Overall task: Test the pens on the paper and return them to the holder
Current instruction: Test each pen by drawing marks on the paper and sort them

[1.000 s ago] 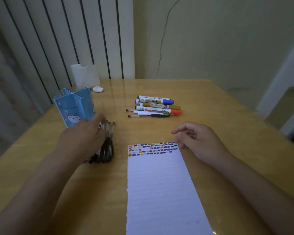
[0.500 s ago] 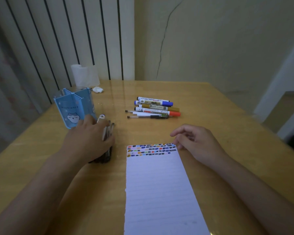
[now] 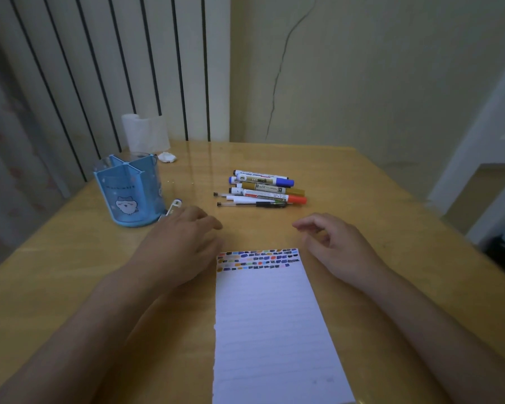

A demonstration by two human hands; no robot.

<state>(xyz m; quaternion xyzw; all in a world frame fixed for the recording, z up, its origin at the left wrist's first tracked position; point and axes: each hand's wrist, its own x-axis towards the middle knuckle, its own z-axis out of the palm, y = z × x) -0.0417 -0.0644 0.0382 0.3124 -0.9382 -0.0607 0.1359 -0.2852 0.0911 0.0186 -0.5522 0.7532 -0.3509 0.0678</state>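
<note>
Our left hand, centre left of the frame, curls around a bunch of pens; one white tip pokes out beside the blue holder at upper left. Our right hand hovers relaxed, grasping nothing, just right of the paper. More pens lie at upper centre on the table.

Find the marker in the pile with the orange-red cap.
The white-barrelled marker whose orange-red cap points right, lying just behind the thin black pen.
</note>
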